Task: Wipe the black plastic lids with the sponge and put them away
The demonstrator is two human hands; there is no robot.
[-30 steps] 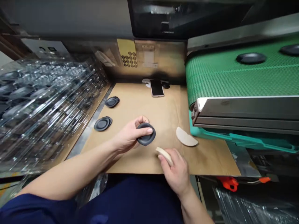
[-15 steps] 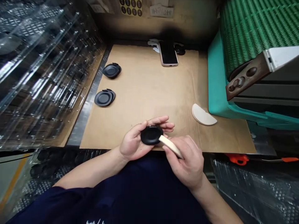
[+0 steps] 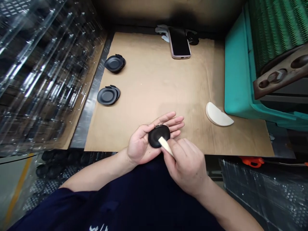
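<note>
A black oval part shaped like a shallow dish [image 3: 155, 133] rests in my left hand [image 3: 141, 146], palm up, with the thumb over its left rim and the other fingers stretched out behind it. My right hand [image 3: 186, 163] is closed round a cream-coloured pad [image 3: 166, 146], of which only the narrow edge shows. The pad's tip meets the inner face of the dish-shaped part. On the cardboard to the left lie two more groups of such black parts, an upper pair [image 3: 115, 64] and a lower pair [image 3: 108, 95], overlapping one another.
A white half-round pad [image 3: 218, 115] lies on the cardboard sheet [image 3: 154, 83] at right. A phone [image 3: 180, 43] leans at the back. A teal crate [image 3: 237, 70] and a green ribbed belt [image 3: 276, 30] stand right; stacked clear plastic trays [image 3: 45, 73] rise at left.
The pad in my right hand has moved left, from the rim of the black part onto its inner face. My left fingers have spread wider. The camera view has shifted slightly.
</note>
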